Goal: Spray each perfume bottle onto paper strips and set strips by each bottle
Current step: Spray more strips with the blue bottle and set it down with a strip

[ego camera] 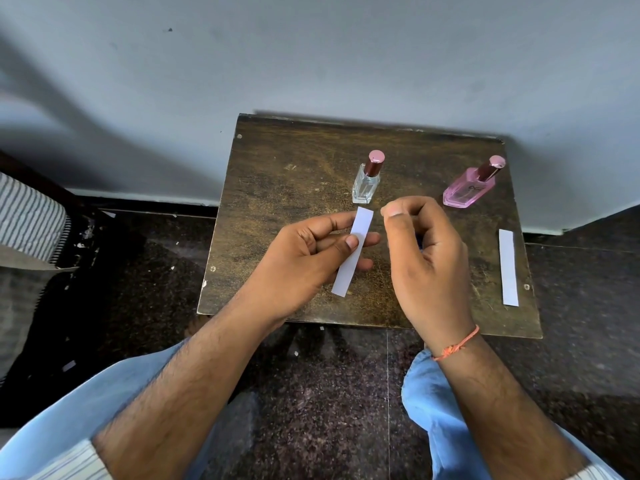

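The left hand (304,251) pinches a paper strip (353,251). The right hand (422,251) is curled, maybe empty. Reaching carelessly could tip the clear bottle (366,183).

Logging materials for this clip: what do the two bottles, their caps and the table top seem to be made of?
Clear bottle: looks like colourless glass, see-through with thick edges. Pink bottle: transparent pink, glass or hard plastic, can't tell. Caps: glossy rose-metallic finish, metal or plated plastic. Table top: dark wood or wood-look board, worn and scratched, matte.
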Tool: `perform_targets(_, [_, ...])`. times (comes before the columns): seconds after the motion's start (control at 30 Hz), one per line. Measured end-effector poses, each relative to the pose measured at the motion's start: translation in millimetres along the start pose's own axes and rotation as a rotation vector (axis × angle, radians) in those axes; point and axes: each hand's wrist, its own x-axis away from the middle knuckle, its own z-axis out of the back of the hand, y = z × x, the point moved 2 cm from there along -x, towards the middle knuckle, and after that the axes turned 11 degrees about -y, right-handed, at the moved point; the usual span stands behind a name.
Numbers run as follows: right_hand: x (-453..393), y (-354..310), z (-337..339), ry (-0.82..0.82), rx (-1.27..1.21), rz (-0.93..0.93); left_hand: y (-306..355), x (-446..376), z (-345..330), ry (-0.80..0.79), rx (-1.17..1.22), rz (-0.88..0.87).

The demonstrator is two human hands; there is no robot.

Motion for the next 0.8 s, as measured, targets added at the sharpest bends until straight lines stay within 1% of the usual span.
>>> perform_targets(0.27, [0.1,1.3,1.4,0.012,0.029,0.014,1.0,0.4,-0.9,-0.002,-0.014,0.001])
perform_targets(0.4, [-1.4,1.9,0.9,0.019,-0.014,-0.019,2.0,1.4,-0.3,0.004,-0.013,0.009])
perform_targets(0.57, [-1.8,2.5,0.7,0.027,-0.024,0.009,1.0,0.9,0.5,0.000,-0.027,0.008])
perform_targets(0.8, [-1.8,4.0,0.6,0.014,-0.035,-0.001,0.7,0.9,-1.0,-0.008,-0.025,0.019])
